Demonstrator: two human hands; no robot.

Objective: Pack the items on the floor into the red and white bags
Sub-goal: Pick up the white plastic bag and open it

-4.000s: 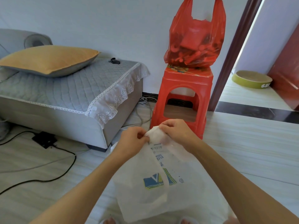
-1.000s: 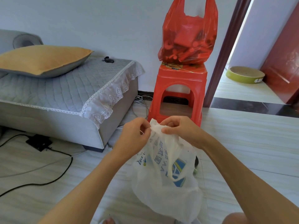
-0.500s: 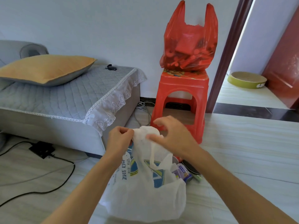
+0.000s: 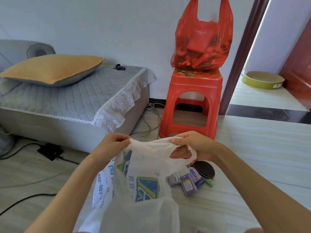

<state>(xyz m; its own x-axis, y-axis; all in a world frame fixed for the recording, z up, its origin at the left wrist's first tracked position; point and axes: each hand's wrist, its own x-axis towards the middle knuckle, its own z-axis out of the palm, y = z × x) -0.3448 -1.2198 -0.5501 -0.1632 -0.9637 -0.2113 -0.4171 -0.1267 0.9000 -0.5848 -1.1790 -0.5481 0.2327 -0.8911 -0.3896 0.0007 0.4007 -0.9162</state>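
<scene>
I hold a white plastic bag [image 4: 144,187] with blue print low in front of me. My left hand [image 4: 111,145] pinches its top edge on the left. My right hand [image 4: 193,145] grips the top edge and a handle loop on the right, and the mouth is stretched between them. Just right of the bag, small items lie on the floor: a round black lid [image 4: 204,169], a purple box [image 4: 188,183] and a small printed tube [image 4: 173,179]. A full red bag [image 4: 202,47] stands on a red plastic stool [image 4: 190,105] by the wall.
A grey sofa [image 4: 67,106] with a lace-edged cover and an orange cushion [image 4: 52,69] fills the left. Black cables and a power adapter [image 4: 50,151] lie on the floor beside it. A doorway opens at right, with a round yellow-green tray [image 4: 262,80] beyond.
Both hands have pulled the bag's top apart sideways, widening its mouth. The bag has dropped lower, and the small items on the floor to its right are now uncovered.
</scene>
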